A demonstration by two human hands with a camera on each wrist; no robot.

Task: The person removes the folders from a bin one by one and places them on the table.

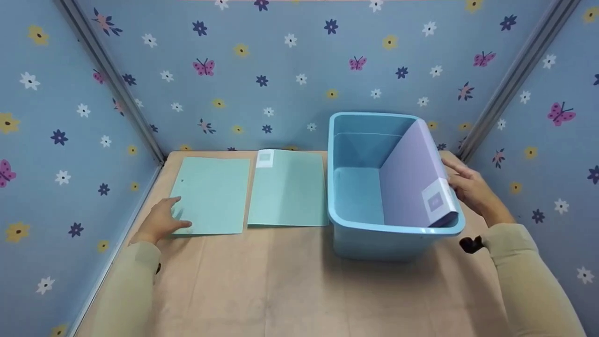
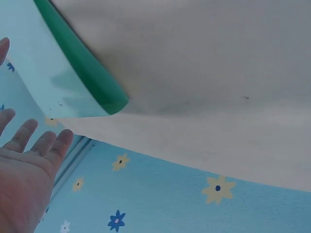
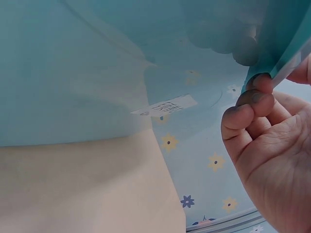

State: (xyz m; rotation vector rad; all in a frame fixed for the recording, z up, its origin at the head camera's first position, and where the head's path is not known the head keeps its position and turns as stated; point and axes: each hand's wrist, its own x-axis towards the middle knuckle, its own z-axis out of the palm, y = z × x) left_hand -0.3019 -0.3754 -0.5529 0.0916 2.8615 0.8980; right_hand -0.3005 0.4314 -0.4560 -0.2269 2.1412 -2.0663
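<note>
A pale green folder [image 1: 210,194] lies flat at the left of the table. My left hand [image 1: 161,220] is at its lower left edge, thumb and fingers spread apart. The left wrist view shows the folder's curved dark green edge [image 2: 82,63] beyond the open palm. A second pale green folder [image 1: 290,192], with a white label at its upper left corner, lies beside the first. In the light blue plastic bin [image 1: 369,243], a lilac folder [image 1: 407,182] leans against the right wall, its labelled spine upward. My right hand [image 1: 475,189] grips the bin's right rim, fingers curled at the edge.
The wooden table [image 1: 224,285] extends in front of the folders and bin. Flower-patterned blue walls [image 1: 290,93] enclose the back and both sides, with grey metal strips [image 1: 112,79] at the corners. A white printed sticker [image 3: 167,106] shows on the bin's side.
</note>
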